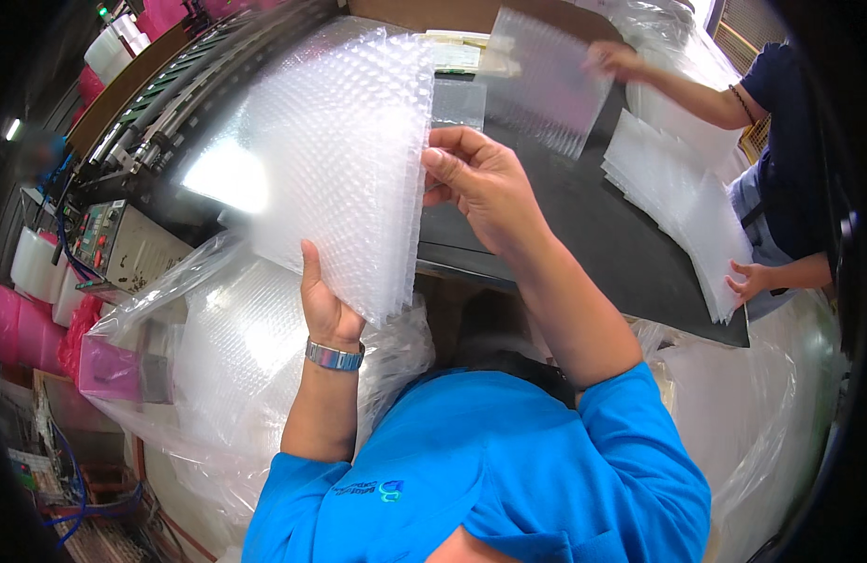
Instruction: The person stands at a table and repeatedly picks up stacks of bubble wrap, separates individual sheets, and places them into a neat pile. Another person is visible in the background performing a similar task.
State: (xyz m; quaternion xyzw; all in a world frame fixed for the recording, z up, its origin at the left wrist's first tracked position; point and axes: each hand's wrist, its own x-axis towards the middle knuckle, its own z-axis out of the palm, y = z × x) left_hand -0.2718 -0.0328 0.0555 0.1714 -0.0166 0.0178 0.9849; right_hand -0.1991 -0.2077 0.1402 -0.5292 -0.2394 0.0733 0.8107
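Note:
A stack of clear bubble wrap sheets (344, 159) is held up in front of me, tilted, its layered edges facing right. My left hand (328, 310) grips its lower corner, thumb on the near face and the other fingers hidden behind. At the right edge, my right hand (475, 178) pinches the sheets between thumb and fingers. Across the dark table (583, 225), a co-worker's hand (616, 61) holds a blurred bubble wrap sheet (546, 80). That person's other hand (750, 281) rests on a fanned stack of bubble wrap sheets (672, 192) at the table's right edge.
A roller machine (157, 131) runs along the far left, with a control box (124, 249) beside it. Below my left arm, a large clear plastic bag (236, 347) contains bubble wrap sheets. Pink rolls (21, 324) stand at far left. Another clear bag (733, 413) sits at lower right.

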